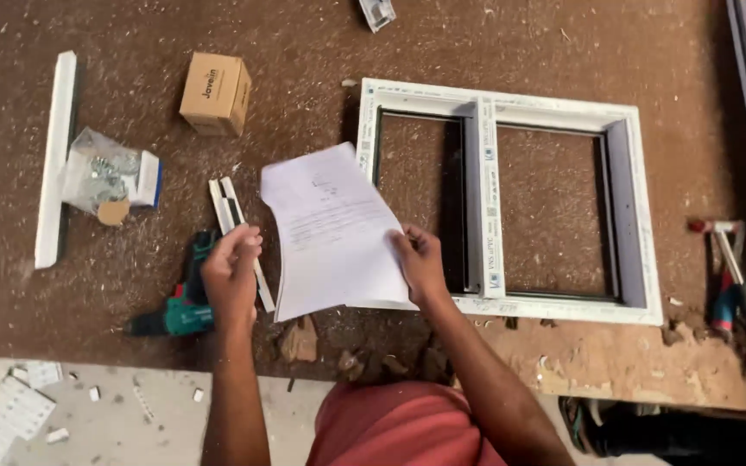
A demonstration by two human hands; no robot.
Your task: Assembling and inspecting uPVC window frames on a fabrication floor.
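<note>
Both hands grip: right hand (420, 259) pinches paper sheet (334, 229), left hand (230, 272) holds white strip (239, 229).

Even soft daylight, short shadows, slight motion blur.

1. We see the sheet of paper (334, 233) blurred, its print too small to tell, and it hides part of the white frame (563, 112).
2. At the top edge, a small grey object (377, 12) is cut off.
3. Our left hand (231, 274) covers part of the green drill (179, 306).
</note>
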